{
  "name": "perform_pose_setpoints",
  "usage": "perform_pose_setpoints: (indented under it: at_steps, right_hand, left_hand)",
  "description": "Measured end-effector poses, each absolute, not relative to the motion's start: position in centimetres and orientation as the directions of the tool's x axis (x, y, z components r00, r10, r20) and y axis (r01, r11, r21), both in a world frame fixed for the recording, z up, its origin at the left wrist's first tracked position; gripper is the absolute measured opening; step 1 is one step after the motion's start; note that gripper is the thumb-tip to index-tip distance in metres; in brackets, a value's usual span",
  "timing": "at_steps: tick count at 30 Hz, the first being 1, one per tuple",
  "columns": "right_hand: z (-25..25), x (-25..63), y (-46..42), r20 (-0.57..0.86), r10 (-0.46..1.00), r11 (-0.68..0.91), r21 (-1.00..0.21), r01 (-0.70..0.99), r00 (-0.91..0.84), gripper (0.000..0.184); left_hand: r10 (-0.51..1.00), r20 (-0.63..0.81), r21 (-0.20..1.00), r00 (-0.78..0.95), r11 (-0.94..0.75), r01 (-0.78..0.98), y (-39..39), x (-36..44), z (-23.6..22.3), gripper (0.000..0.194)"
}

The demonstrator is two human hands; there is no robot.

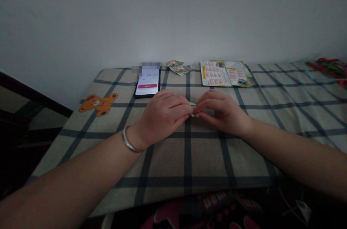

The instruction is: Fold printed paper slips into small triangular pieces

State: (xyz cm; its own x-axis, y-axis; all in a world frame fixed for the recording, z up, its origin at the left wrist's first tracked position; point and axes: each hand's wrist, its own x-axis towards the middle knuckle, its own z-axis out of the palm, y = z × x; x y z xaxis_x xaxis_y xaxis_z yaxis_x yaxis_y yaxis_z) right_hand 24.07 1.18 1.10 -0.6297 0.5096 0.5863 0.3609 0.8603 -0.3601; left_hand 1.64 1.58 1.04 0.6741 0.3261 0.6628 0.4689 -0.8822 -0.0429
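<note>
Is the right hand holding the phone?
No, the right hand pinches a small item, while the phone is beyond the left hand.

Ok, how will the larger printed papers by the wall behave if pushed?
The printed papers look thin-edged, so they're probably light and fairly bendy. They overlap, so one might slide over another. Lying flat on the tablecloth, they seem unlikely to roll or tip.
</note>
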Motion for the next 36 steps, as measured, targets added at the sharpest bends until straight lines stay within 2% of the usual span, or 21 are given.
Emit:
perform_pose_setpoints:
  at_steps: [6, 12, 18, 26, 36]
  right_hand:
    - [0.99, 24.05, 1.24, 0.606, 0.511, 0.859, -0.322, 0.399, -0.610, 0.005]
    - [1.00, 23.90, 1.19, 0.592, 0.528, 0.849, -0.349, 0.396, -0.609, 0.004]
    - [1.04, 23.76, 0.69, 0.703, 0.559, 0.800, -0.318, 0.509, -0.440, 0.008]
    - [1.07, 23.99, 0.66, 0.779, 0.366, 0.897, -0.148, 0.417, -0.510, 0.009]
    - [1.29, 24.16, 0.70, 0.782, 0.311, 0.891, -0.043, 0.451, -0.540, 0.013]
  left_hand:
    - [0.319, 0.663, -0.043, 0.678, -0.887, 0.459, 1.27, 1.89, 1.19, 0.004]
    - [0.325, 0.671, -0.011, 0.666, -0.894, 0.447, 1.22, 1.95, 1.29, 0.003]
    - [0.435, 0.698, 0.152, 0.568, -0.866, 0.477, 1.04, 2.22, 1.41, 0.004]
    - [0.422, 0.733, 0.215, 0.534, -0.888, 0.407, 0.78, 2.44, 1.22, 0.006]
    - [0.386, 0.733, 0.172, 0.560, -0.902, 0.396, 0.94, 2.37, 0.95, 0.006]
